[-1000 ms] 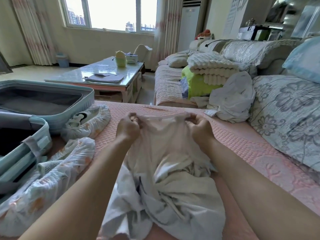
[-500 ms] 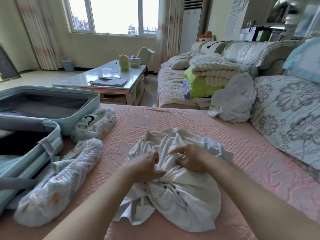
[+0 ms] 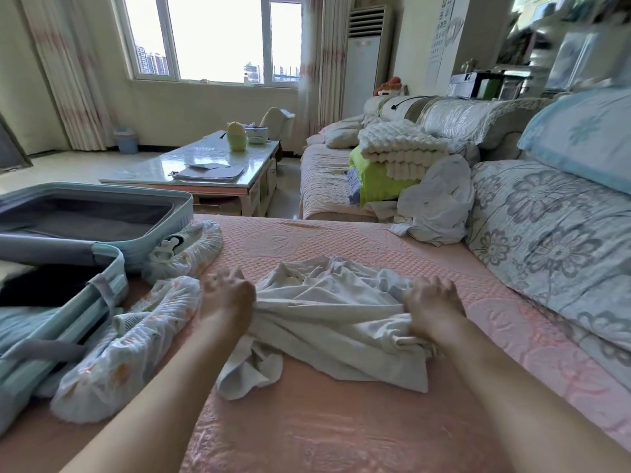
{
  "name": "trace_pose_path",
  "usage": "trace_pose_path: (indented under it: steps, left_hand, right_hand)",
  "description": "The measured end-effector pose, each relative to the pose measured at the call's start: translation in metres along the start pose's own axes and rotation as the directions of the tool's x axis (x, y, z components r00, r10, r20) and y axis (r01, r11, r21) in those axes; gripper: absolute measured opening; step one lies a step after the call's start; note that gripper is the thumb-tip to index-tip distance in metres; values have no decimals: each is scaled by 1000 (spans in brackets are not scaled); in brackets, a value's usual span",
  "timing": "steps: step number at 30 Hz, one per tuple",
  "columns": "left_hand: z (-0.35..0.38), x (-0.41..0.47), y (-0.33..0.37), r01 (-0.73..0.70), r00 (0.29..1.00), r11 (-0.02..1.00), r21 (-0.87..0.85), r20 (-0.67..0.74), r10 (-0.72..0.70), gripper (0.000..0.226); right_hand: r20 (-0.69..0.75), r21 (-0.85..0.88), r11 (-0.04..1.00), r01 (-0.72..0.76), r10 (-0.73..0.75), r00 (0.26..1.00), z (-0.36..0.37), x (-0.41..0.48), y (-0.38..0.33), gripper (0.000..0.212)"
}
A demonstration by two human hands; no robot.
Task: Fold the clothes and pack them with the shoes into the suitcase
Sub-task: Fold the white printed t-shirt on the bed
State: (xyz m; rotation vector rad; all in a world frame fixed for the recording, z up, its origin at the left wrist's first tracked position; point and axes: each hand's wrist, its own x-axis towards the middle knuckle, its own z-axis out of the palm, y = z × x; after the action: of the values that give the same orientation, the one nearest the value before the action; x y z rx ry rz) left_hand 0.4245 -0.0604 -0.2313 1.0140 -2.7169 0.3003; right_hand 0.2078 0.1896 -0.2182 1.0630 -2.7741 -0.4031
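Note:
A crumpled white garment [image 3: 327, 312] lies on the pink bedspread [image 3: 341, 421] in front of me. My left hand [image 3: 227, 298] grips its left edge and my right hand [image 3: 432, 307] grips its right edge, with the cloth stretched between them. An open light-blue suitcase [image 3: 102, 240] sits at the left. Two shoes in floral cloth covers lie beside it, one near [image 3: 133, 346] and one farther back [image 3: 186, 249]. Another white garment [image 3: 437, 203] is heaped at the back right.
Floral pillows [image 3: 553, 233] line the right side. A folded knit blanket on green cloth [image 3: 396, 158] sits on the sofa behind. A glass coffee table [image 3: 205, 169] stands beyond the suitcase.
My hands lowered the garment onto the bed, met at its middle, then moved apart to its left and right edges, pulling it wider.

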Motion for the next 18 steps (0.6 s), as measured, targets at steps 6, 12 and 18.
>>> trace_pose_path:
  steps: [6, 12, 18]
  left_hand:
    - [-1, -31, 67, -328, 905, 786, -524, 62, 420, 25]
    - [38, -46, 104, -453, 805, 644, -616, 27, 592, 30]
    - [7, -29, 92, -153, 952, 656, -740, 69, 299, 17]
  right_hand:
    - [18, 502, 835, 226, -272, 962, -9, -14, -32, 52]
    - [90, 610, 771, 181, -295, 951, -7, -32, -19, 70]
    - [202, 500, 856, 135, -267, 942, 1, -40, 2, 47]
